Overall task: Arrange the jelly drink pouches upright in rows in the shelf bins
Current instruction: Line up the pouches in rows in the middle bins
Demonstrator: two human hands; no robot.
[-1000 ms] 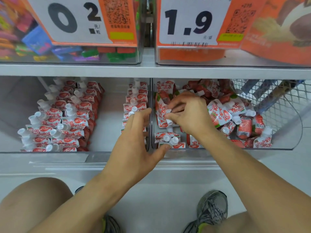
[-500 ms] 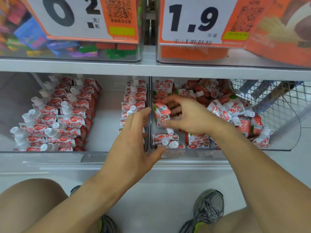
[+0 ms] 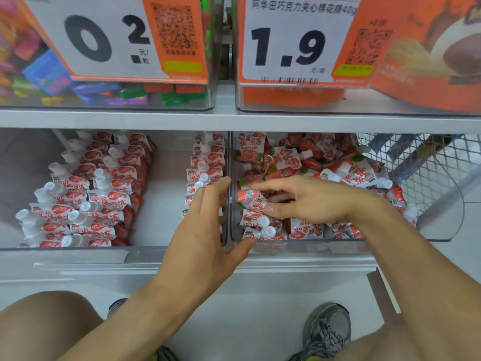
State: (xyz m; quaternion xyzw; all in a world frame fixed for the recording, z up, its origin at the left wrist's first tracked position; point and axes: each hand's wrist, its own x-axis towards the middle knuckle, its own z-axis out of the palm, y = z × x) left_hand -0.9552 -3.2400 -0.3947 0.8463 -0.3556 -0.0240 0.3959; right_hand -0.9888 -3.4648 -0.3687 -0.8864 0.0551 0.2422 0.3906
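Reaching into the right bin (image 3: 338,244), my right hand (image 3: 309,201) pinches 1 jelly pouch (image 3: 248,198) between thumb and fingers, above the loose heap of pouches (image 3: 325,162) lying at all angles. My left hand (image 3: 205,230) rests with straight, relaxed fingers against the short upright row (image 3: 204,165) at the right wall of the left bin (image 3: 65,252), gripping nothing. 2 further upright rows (image 3: 86,191) fill that bin's left side.
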